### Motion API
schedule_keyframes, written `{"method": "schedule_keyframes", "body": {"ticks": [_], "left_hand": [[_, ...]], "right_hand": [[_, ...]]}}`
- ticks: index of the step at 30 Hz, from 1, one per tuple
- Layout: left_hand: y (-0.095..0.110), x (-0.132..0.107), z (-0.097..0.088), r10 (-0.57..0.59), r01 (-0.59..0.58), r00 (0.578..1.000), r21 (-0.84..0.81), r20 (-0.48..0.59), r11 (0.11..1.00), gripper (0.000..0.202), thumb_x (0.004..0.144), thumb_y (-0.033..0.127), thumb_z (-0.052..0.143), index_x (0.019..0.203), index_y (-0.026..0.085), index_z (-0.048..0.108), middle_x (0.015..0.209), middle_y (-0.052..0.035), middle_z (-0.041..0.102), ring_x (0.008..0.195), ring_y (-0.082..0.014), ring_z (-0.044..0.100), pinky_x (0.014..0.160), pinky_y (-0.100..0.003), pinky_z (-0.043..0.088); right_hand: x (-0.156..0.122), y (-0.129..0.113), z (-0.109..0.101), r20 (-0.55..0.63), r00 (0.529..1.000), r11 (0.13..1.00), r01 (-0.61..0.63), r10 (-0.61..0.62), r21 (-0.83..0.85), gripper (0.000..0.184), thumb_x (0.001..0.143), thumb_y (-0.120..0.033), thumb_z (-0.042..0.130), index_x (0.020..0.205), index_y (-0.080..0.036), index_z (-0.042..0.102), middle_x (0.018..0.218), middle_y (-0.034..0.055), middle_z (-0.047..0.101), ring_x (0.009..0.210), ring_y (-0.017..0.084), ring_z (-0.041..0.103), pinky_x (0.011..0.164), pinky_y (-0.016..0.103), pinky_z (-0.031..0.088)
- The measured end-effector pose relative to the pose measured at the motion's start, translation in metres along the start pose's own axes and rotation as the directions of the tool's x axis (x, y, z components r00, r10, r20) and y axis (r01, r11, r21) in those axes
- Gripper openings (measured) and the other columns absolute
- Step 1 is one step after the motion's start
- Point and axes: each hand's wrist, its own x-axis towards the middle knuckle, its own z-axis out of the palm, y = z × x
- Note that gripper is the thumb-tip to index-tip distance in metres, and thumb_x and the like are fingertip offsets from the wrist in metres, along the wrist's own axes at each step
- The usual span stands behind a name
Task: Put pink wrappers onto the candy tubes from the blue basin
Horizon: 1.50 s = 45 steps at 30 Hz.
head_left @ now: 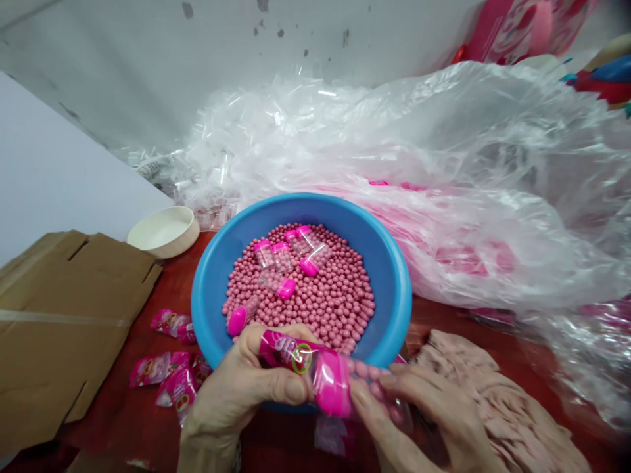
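Observation:
My left hand is closed around a shiny pink printed wrapper. Against the wrapper's right end sits the bright pink cap of a small clear candy container, filled with pink balls. My right hand pinches the container's clear body. Both hands are over the near rim of a blue basin. Pink candy balls cover the basin's bottom, and several clear containers with pink caps lie on them. How far the cap sits inside the wrapper, I cannot tell.
Several pink wrapped packets lie left of the basin, beside a cardboard box. A white round dish stands behind them. Clear plastic bags fill the back and right. A crumpled beige cloth lies at right on the red table.

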Motion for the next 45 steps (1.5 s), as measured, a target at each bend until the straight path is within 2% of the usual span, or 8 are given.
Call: {"method": "schedule_keyframes", "body": {"ticks": [4, 8, 13, 19, 23, 34, 41, 45], "left_hand": [[0.001, -0.002, 0.001, 0.005, -0.005, 0.999, -0.003, -0.040, 1.000, 0.023, 0.052, 0.033, 0.084, 0.065, 0.017, 0.075, 0.059, -0.0020, 0.059, 0.055, -0.0120, 0.047, 0.053, -0.022, 0.035], [0.001, -0.001, -0.002, 0.058, -0.057, 0.986, -0.013, 0.157, 0.998, 0.019, 0.059, 0.032, 0.078, 0.061, 0.015, 0.071, 0.058, -0.0021, 0.055, 0.052, -0.0119, 0.044, 0.050, -0.024, 0.031], [0.000, 0.000, -0.005, 0.067, -0.069, 0.973, 0.003, 0.223, 0.998, 0.026, 0.062, 0.037, 0.076, 0.069, 0.013, 0.069, 0.061, -0.0016, 0.052, 0.054, -0.0121, 0.043, 0.052, -0.025, 0.030], [0.002, -0.002, -0.008, 0.092, -0.093, 0.970, -0.006, 0.223, 0.996, 0.020, 0.067, 0.030, 0.075, 0.082, 0.018, 0.073, 0.067, -0.0006, 0.055, 0.058, -0.0108, 0.045, 0.058, -0.023, 0.037], [0.004, -0.002, -0.006, 0.148, -0.159, 0.962, 0.033, 0.230, 0.987, 0.014, 0.069, 0.028, 0.074, 0.079, 0.019, 0.077, 0.066, -0.0011, 0.057, 0.063, -0.0133, 0.048, 0.063, -0.024, 0.040], [-0.003, -0.007, -0.009, 0.152, -0.162, 0.971, -0.039, -0.185, 0.986, 0.025, 0.051, 0.020, 0.086, 0.074, 0.025, 0.078, 0.064, -0.0008, 0.074, 0.060, -0.0158, 0.066, 0.061, -0.025, 0.053], [-0.002, -0.008, -0.004, 0.183, -0.182, 0.982, 0.018, -0.043, 0.983, 0.011, 0.059, 0.024, 0.082, 0.065, 0.017, 0.076, 0.054, -0.0024, 0.069, 0.049, -0.0122, 0.061, 0.050, -0.020, 0.051], [-0.005, -0.004, -0.002, 0.330, -0.337, 0.914, 0.008, -0.235, 0.941, 0.023, 0.060, 0.013, 0.081, 0.080, 0.023, 0.076, 0.068, -0.0004, 0.074, 0.058, -0.0111, 0.066, 0.056, -0.017, 0.053]], "right_hand": [[-0.004, -0.004, 0.010, -0.020, 0.998, 0.997, -0.064, 0.063, -0.048, 0.023, 0.084, -0.019, 0.057, 0.098, -0.031, 0.070, 0.082, 0.0033, 0.066, 0.075, 0.015, 0.066, 0.061, 0.021, 0.057], [-0.005, -0.015, 0.018, -0.075, 0.989, 0.992, -0.126, 0.126, -0.004, 0.029, 0.085, -0.012, 0.050, 0.099, -0.031, 0.066, 0.107, 0.0036, 0.062, 0.105, 0.021, 0.058, 0.081, 0.032, 0.054], [0.006, -0.006, 0.011, 0.104, 0.994, 0.982, -0.046, 0.028, 0.182, 0.025, 0.078, -0.014, 0.065, 0.100, -0.025, 0.065, 0.089, 0.0016, 0.069, 0.104, 0.021, 0.063, 0.090, 0.033, 0.053], [0.020, 0.002, 0.016, 0.229, 0.973, 0.829, -0.130, 0.003, 0.544, 0.013, 0.093, -0.026, 0.046, 0.101, -0.020, 0.056, 0.113, 0.0079, 0.062, 0.102, 0.014, 0.063, 0.084, 0.022, 0.054], [0.029, 0.001, 0.009, 0.411, 0.912, 0.828, -0.229, -0.002, 0.512, 0.034, 0.092, -0.027, 0.048, 0.126, -0.019, 0.049, 0.115, 0.0067, 0.060, 0.110, 0.014, 0.056, 0.094, 0.019, 0.046], [0.005, -0.005, 0.031, 0.280, 0.942, 0.830, -0.303, 0.186, 0.468, 0.052, 0.087, -0.019, 0.054, 0.136, -0.032, 0.043, 0.099, 0.0039, 0.057, 0.088, 0.017, 0.062, 0.073, 0.026, 0.057], [0.001, -0.024, 0.037, 0.224, 0.927, 0.853, -0.368, 0.302, 0.370, 0.047, 0.092, -0.026, 0.048, 0.138, -0.032, 0.040, 0.097, 0.0042, 0.054, 0.086, 0.017, 0.060, 0.069, 0.025, 0.055], [0.005, -0.024, 0.032, 0.217, 0.927, 0.859, -0.368, 0.307, 0.356, 0.047, 0.089, -0.025, 0.053, 0.135, -0.027, 0.044, 0.102, 0.0030, 0.053, 0.090, 0.015, 0.059, 0.076, 0.021, 0.053]]}}
